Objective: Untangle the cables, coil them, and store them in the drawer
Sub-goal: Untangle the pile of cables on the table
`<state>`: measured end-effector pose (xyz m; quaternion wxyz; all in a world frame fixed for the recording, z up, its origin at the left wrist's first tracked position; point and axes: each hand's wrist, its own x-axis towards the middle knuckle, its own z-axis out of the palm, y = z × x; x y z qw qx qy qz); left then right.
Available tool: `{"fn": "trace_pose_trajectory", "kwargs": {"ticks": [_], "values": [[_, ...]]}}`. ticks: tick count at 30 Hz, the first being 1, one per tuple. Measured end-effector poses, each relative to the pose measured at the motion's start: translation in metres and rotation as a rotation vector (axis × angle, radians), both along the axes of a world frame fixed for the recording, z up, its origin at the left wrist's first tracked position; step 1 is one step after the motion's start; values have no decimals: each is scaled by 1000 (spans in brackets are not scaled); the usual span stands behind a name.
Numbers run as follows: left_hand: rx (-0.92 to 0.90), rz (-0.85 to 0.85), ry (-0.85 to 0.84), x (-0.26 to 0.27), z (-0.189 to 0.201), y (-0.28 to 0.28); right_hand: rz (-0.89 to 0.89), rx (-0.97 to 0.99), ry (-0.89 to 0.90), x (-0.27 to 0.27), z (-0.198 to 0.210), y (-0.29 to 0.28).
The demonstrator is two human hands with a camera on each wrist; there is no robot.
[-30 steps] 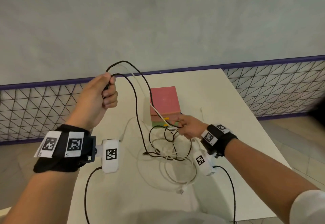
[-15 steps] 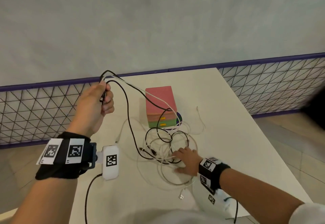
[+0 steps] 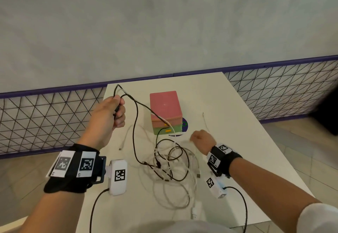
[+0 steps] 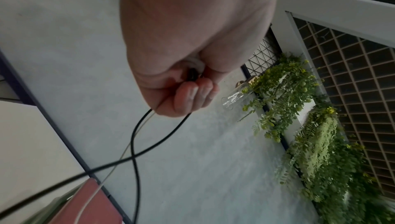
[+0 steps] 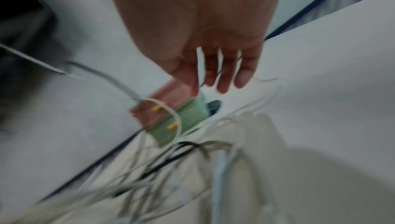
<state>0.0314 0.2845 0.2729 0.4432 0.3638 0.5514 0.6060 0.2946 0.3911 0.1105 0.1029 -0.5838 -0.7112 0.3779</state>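
Still untangling: cables on the worktop [image 3: 228, 104], one black lead lifted.
Nearest, the tangled cables [image 3: 172, 166] sprawl unsorted; the right hand [image 3: 201, 139] hovers beside them with fingers loose, holding nothing; the left hand [image 3: 111, 115] clenches the black cable [image 3: 135, 123] and a white one, raised, probably to draw them free; beyond stands the shut drawer box [image 3: 165, 112]. No legible writing.

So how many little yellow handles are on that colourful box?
2. One yellow handle sits on the pink upper drawer, partly crossed by a white cable; the other handle is on the green drawer below. Other sides of the box are hidden.
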Motion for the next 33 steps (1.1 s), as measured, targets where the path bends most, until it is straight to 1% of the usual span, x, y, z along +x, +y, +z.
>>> {"fn": "trace_pose_trajectory", "kwargs": {"ticks": [1, 2, 3, 4, 7, 9, 11, 12, 13, 14, 15, 16, 17, 18, 20, 21, 23, 24, 26, 28, 29, 30, 31, 33], "values": [[-12, -5, 15, 2, 0, -2, -58, -10, -169, 7, -5, 7], [-25, -11, 33, 4, -2, -3, -78, -57, -319, 12, -9, 13], [-40, -19, 51, 7, -3, -5, -58, -125, -434, 17, -10, 16], [-57, -31, 70, 9, -5, -7, -49, -165, -489, 21, -15, 19], [-92, -82, 132, 11, -11, -12, -89, -140, -492, 30, -25, 26], [-120, -102, 154, 11, -16, -13, -184, -164, -410, 33, -24, 29], [-147, -113, 159, 9, -20, -14, -290, -135, -331, 37, -17, 33], [-160, -116, 158, 8, -23, -14, -342, -149, -229, 36, -8, 35], [-174, -119, 156, 7, -26, -14, -425, -171, -30, 32, 0, 37], [-191, -120, 157, 7, -28, -14, -517, -206, 226, 29, 7, 42], [-207, -122, 157, 6, -31, -13, -607, -245, 540, 27, 21, 42], [-221, -121, 152, 6, -34, -12, -753, -306, 800, 26, 33, 44], [-229, -117, 135, 6, -36, -12, -761, -311, 906, 25, 43, 47], [-233, -108, 105, 5, -38, -11, -671, -256, 886, 20, 57, 48], [-239, -82, 32, 4, -44, -11, -423, -78, 783, 8, 84, 40], [-245, -72, -1, 2, -46, -11, -296, -48, 782, 0, 99, 31], [-259, -59, -60, -2, -51, -11, -35, -109, 809, -14, 118, 13], [-265, -57, -78, -5, -53, -11, 88, -144, 789, -21, 126, 3], [-274, -64, -77, -8, -55, -10, 326, -175, 659, -32, 138, -14], [-277, -90, -32, -9, -53, -10, 509, -100, 461, -44, 142, -27], [-273, -118, 1, -7, -52, -10, 570, -49, 385, -50, 141, -30], [-268, -154, 40, -5, -51, -11, 607, -14, 346, -55, 138, -31], [-264, -194, 87, 0, -50, -13, 615, 6, 329, -60, 135, -32], [-263, -265, 178, 11, -48, -16, 567, 29, 320, -66, 134, -31]]}}
